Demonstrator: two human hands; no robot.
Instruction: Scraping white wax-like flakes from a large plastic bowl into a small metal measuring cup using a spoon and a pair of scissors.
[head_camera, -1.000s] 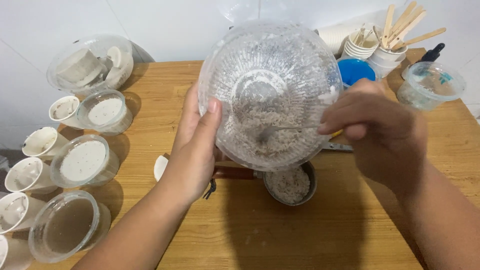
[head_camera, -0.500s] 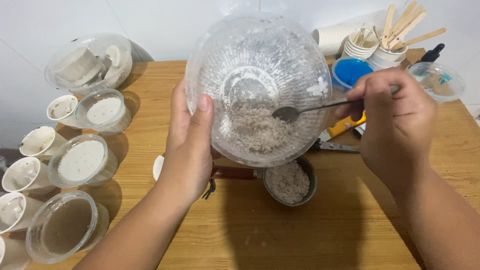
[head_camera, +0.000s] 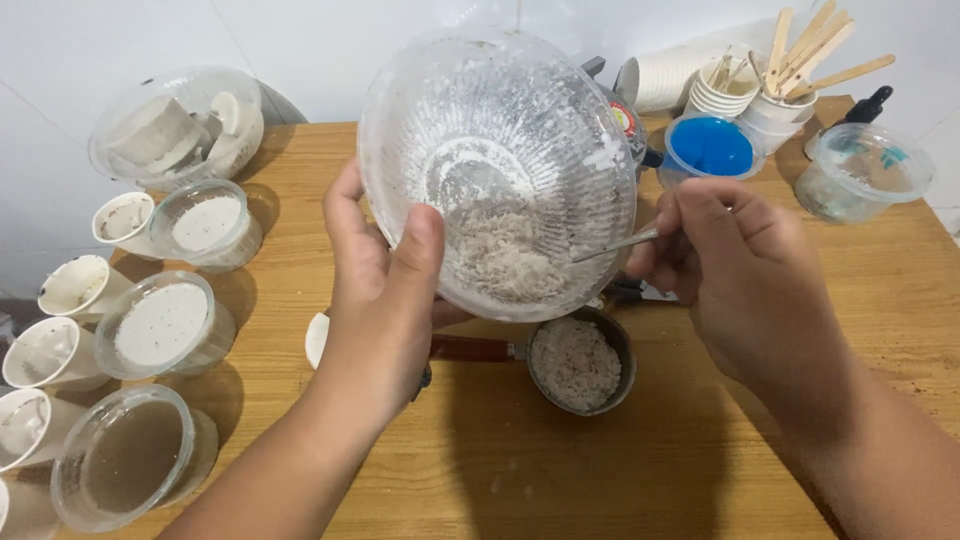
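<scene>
My left hand (head_camera: 385, 290) grips the rim of a clear plastic bowl (head_camera: 470, 130), tilted toward me above the table. Pale grey crumbly paste (head_camera: 505, 255) lies in its lower part. My right hand (head_camera: 735, 265) holds a thin metal spoon (head_camera: 615, 245) whose tip reaches into the bowl by the paste. Directly below the bowl sits a small dark round pan (head_camera: 582, 360) with a reddish handle, filled with the same grey paste.
Several lidded clear tubs (head_camera: 160, 325) and small white paper cups (head_camera: 75, 285) line the left edge. A blue-filled tub (head_camera: 712, 147), a clear tub (head_camera: 865, 172), stacked cups with wooden sticks (head_camera: 800, 60) stand at the back right of the wooden table (head_camera: 600, 470).
The bowl has tipped further toward me and the paste has slid to its lower part. My right hand has shifted right and down, drawing the spoon toward the bowl's edge.
</scene>
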